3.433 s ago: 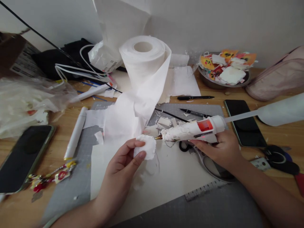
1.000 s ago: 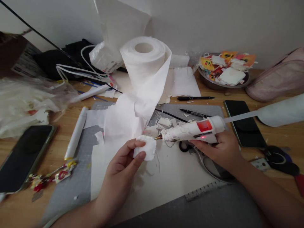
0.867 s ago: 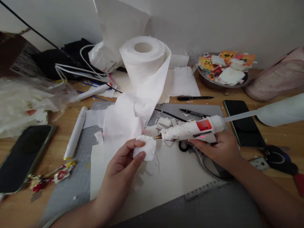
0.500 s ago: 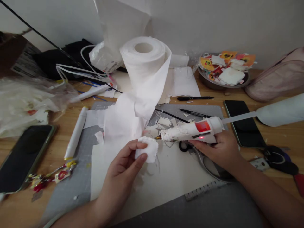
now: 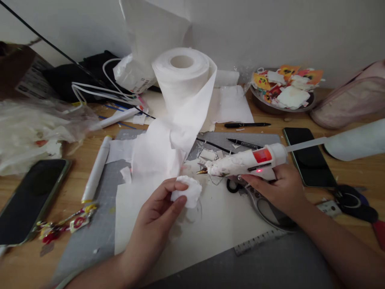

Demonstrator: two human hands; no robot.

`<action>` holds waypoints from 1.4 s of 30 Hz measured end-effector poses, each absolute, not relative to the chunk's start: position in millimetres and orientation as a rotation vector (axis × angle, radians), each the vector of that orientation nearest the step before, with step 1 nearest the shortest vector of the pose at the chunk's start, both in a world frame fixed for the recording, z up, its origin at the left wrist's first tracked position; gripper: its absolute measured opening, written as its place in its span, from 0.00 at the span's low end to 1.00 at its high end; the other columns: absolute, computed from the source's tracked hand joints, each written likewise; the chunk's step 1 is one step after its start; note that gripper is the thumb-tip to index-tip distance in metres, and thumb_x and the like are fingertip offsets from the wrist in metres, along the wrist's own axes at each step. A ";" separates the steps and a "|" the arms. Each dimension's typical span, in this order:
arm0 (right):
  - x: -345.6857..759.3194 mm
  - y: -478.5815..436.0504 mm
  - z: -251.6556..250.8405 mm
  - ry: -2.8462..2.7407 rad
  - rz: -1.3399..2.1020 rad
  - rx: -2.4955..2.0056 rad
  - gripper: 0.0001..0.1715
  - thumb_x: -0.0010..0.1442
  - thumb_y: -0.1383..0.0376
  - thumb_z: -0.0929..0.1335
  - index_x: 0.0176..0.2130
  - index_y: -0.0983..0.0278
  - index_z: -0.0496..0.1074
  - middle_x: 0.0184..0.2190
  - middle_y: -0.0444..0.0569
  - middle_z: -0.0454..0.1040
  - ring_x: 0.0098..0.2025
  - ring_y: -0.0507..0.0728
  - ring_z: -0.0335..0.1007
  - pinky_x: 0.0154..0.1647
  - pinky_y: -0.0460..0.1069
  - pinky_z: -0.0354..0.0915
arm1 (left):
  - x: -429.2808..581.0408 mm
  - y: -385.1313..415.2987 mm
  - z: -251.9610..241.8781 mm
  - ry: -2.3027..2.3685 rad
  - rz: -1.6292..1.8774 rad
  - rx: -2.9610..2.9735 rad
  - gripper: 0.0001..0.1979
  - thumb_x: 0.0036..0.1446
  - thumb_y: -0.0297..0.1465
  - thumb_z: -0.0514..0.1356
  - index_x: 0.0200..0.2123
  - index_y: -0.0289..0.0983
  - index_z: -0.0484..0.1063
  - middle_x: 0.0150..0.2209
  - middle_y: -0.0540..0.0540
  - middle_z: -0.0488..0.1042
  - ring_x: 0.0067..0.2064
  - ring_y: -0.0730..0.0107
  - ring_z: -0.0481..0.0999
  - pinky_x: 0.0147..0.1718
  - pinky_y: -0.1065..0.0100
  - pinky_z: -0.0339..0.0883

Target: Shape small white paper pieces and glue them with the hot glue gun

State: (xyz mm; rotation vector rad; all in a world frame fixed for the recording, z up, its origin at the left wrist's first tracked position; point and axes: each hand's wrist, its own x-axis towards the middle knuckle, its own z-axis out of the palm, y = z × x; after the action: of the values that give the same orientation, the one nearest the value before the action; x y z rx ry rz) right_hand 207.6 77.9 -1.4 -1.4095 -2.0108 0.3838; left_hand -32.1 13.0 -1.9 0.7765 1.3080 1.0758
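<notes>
Between thumb and fingers, my left hand (image 5: 161, 208) pinches a small white padded piece (image 5: 191, 192) above a cream sheet (image 5: 210, 228). My right hand (image 5: 282, 186) is wrapped round the handle of a white glue gun (image 5: 237, 162), whose red light glows. Its metal tip points left, just above and right of the white piece, with a small gap between them. A clear glue stick (image 5: 306, 143) sticks out of the gun's back. Behind my left hand stands a big white roll (image 5: 183, 80), its loose end draped down to the sheet.
Scissors (image 5: 264, 208) and a clear ruler (image 5: 258, 241) lie under and near my right hand. Phones (image 5: 309, 156) flank both sides. A bowl (image 5: 282, 106) of orange and white pieces stands back right. A white marker (image 5: 96, 170) and beaded strap (image 5: 67, 222) lie left.
The glue gun and my right hand have shifted slightly right, and its tip has drawn away from the white piece. The piece has turned a little in my left hand.
</notes>
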 end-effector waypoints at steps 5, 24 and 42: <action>210.6 77.0 -5.7 -2.042 0.397 -1.365 0.11 0.51 0.56 0.69 0.25 0.61 0.71 0.18 0.43 0.74 0.20 0.54 0.71 0.20 0.46 0.65 | -30.7 14.0 -0.9 1.305 1.053 0.763 0.05 0.51 0.29 0.61 0.34 0.44 0.72 0.37 0.53 0.68 0.31 0.79 0.66 0.27 0.81 0.62; 213.7 76.3 -8.9 -2.084 0.399 -1.346 0.11 0.50 0.56 0.70 0.27 0.61 0.71 0.18 0.43 0.73 0.19 0.54 0.70 0.19 0.46 0.64 | -31.3 12.2 -1.1 1.375 1.054 0.788 0.07 0.52 0.32 0.62 0.36 0.46 0.74 0.40 0.54 0.70 0.31 0.79 0.65 0.26 0.81 0.60; 214.5 75.8 -9.5 -2.087 0.459 -1.364 0.10 0.49 0.57 0.70 0.30 0.62 0.73 0.22 0.44 0.76 0.24 0.56 0.73 0.21 0.47 0.66 | -29.2 14.2 2.3 1.446 1.093 0.705 0.10 0.48 0.33 0.63 0.37 0.40 0.73 0.44 0.49 0.72 0.30 0.75 0.68 0.25 0.77 0.61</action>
State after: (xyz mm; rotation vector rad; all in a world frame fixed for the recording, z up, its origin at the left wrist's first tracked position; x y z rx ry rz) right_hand 214.5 75.8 -9.5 -1.3637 -2.0874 0.4595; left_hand -29.2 14.2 2.3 0.7054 1.4464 1.0934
